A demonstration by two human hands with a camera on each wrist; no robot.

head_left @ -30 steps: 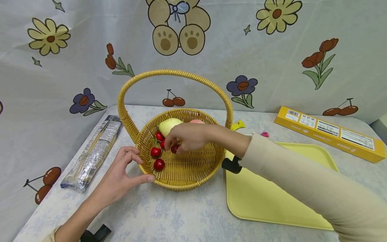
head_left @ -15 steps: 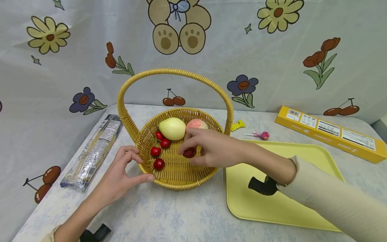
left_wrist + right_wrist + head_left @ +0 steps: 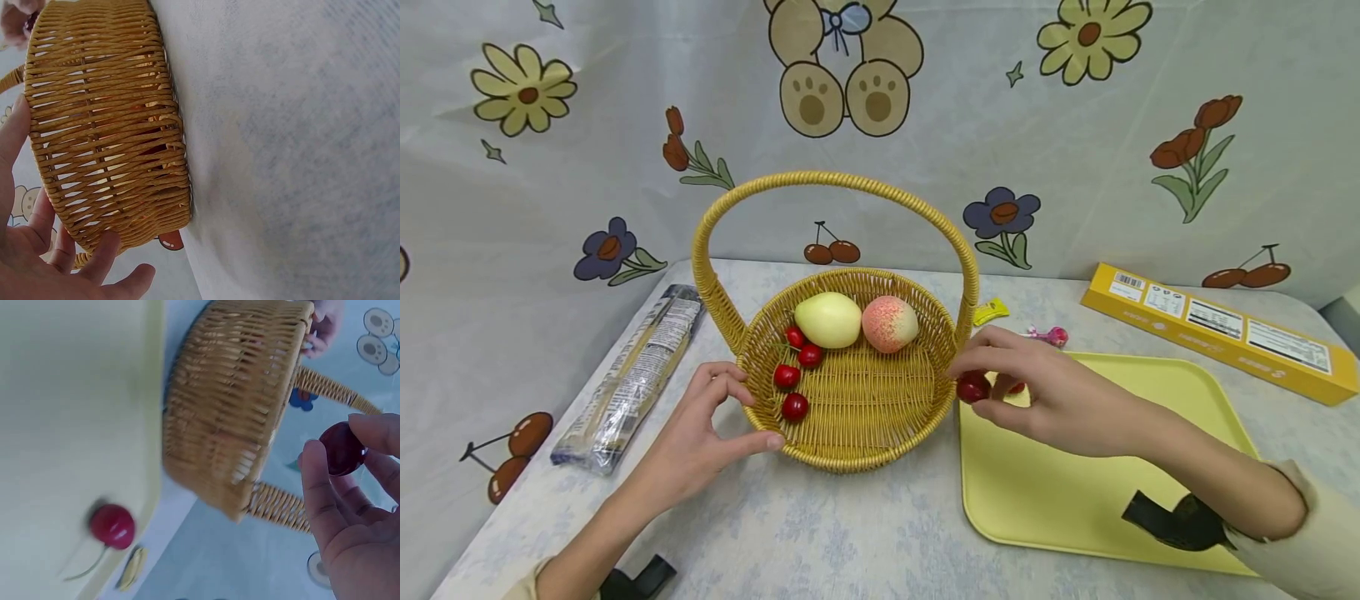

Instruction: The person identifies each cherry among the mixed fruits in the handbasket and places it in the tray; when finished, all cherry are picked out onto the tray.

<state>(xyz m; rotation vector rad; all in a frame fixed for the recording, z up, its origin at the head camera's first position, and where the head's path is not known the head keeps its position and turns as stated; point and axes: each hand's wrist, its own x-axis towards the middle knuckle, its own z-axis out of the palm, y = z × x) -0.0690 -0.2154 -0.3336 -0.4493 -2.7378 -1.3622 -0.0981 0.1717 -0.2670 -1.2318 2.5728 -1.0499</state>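
A woven yellow basket (image 3: pixel 850 450) with a tall handle stands mid-table. Inside lie a pale green fruit (image 3: pixel 827 319), a pink peach (image 3: pixel 890 323) and several red cherries (image 3: pixel 795 406). My left hand (image 3: pixel 760 417) rests against the basket's left outer wall (image 3: pixel 106 125), thumb along the front and fingers at the rim. My right hand (image 3: pixel 967 383) pinches a dark red cherry (image 3: pixel 974 390) just right of the basket, over the left edge of the yellow tray (image 3: pixel 1075 500). The right wrist view shows that cherry (image 3: pixel 342 449) between thumb and fingers. Another cherry (image 3: pixel 112 525) lies on the tray.
A long yellow box (image 3: pixel 1217 329) lies at the back right. A pink lollipop (image 3: pixel 1052 335) and a yellow wrapper (image 3: pixel 990 311) sit behind the tray. A clear packet of sticks (image 3: pixel 632 379) lies left of the basket. A printed cloth hangs behind.
My right hand lifted a cherry out of the basket and carried it right, past the rim to the tray's left edge. The left hand stayed put.
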